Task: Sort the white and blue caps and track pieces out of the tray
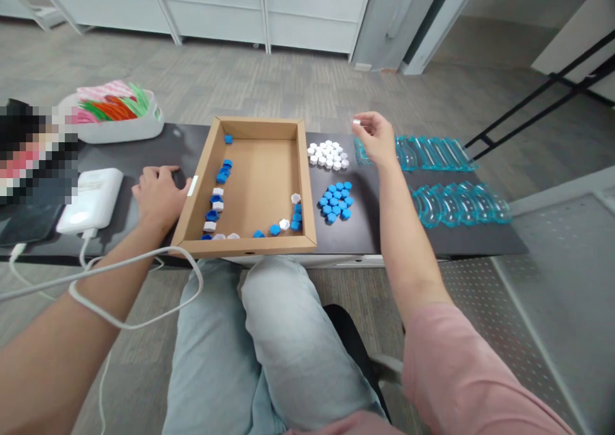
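Note:
My right hand [375,137] is raised over the back of the dark table, thumb and fingers pinching a small white hexagonal piece [356,122]. Just left of it lies a cluster of white hexagonal pieces [328,155], with a group of blue hexagonal pieces [335,202] in front. My left hand [161,195] rests on the table with fingers apart, its thumb by the left wall of a shallow cardboard box [307,185]. Inside the box, blue and white pieces lie along the left, front and right walls; a lone blue piece [228,139] sits near the back left corner.
Two rows of clear teal plastic trays, a back row [435,154] and a front row [461,204], lie at the right. A white basket [127,131] of colourful sticks stands back left. A white power bank [91,198] with a cable [139,255] crosses near my left forearm.

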### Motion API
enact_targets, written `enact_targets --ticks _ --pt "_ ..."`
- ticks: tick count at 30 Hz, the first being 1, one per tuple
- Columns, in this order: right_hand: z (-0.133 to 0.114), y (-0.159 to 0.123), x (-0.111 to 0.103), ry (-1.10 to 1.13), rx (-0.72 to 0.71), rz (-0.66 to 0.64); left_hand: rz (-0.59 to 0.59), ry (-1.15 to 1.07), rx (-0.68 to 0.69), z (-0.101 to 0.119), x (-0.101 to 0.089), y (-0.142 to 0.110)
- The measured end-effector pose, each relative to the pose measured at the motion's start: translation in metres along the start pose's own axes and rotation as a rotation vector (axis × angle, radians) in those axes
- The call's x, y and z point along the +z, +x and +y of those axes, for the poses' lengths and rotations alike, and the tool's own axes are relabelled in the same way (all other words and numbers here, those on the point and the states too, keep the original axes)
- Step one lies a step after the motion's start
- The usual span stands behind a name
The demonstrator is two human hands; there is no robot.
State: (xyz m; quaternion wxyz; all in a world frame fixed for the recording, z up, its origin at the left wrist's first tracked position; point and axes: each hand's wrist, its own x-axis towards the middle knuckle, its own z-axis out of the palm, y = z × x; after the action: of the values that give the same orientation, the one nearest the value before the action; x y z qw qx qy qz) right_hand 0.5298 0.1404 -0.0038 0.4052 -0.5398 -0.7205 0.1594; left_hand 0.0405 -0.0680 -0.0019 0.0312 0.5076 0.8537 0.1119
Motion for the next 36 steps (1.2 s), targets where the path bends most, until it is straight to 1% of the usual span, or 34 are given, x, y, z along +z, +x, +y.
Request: enact_targets --ticks 2,4,6,8,11,14,17,22,24,28,30,33,36 --pt "0.007 -0.003 -0.003 -0.084 -0.010 -0.030 -0.016 0.016 -0.003 0.000 0.000 0.001" --pt "0.012 -0.006 -0.002 -0.154 -0.019 -0.088 -0.033 0.025 -0.011 0.001 -0.002 0.002" --pt "0.015 -0.009 0.001 -0.181 -0.005 -0.143 -0.042 0.024 -0.021 0.002 -0.004 0.001" --pt "0.015 -0.010 0.006 -0.183 0.028 -0.169 -0.049 0.021 -0.027 0.004 -0.006 -0.001" --pt "0.012 -0.011 0.010 -0.225 0.066 -0.158 -0.048 0.017 -0.026 0.006 -0.008 -0.003" --pt "0.010 -0.012 0.011 -0.291 0.070 -0.155 -0.040 0.019 -0.021 0.006 -0.008 -0.004" --pt "0.011 -0.013 0.011 -0.309 0.072 -0.169 -0.037 0.028 -0.021 0.006 -0.006 -0.004" --pt "0.019 -0.010 0.011 -0.303 0.067 -0.077 -0.024 0.013 -0.019 0.007 -0.007 -0.005" --pt "0.022 -0.008 0.011 -0.308 0.064 -0.062 -0.031 0.007 -0.021 0.008 -0.008 -0.005" --pt "0.025 -0.010 0.007 -0.352 0.065 -0.100 -0.045 0.002 -0.024 0.009 -0.009 -0.006" --pt "0.025 -0.013 0.003 -0.369 0.062 -0.094 -0.039 0.002 -0.026 0.008 -0.008 -0.006" --pt "0.025 -0.019 -0.003 -0.353 0.049 -0.077 -0.033 -0.002 -0.020 0.007 -0.008 -0.005" --pt "0.025 -0.022 -0.005 -0.349 0.064 -0.113 -0.036 -0.011 -0.021 0.009 -0.010 -0.006"
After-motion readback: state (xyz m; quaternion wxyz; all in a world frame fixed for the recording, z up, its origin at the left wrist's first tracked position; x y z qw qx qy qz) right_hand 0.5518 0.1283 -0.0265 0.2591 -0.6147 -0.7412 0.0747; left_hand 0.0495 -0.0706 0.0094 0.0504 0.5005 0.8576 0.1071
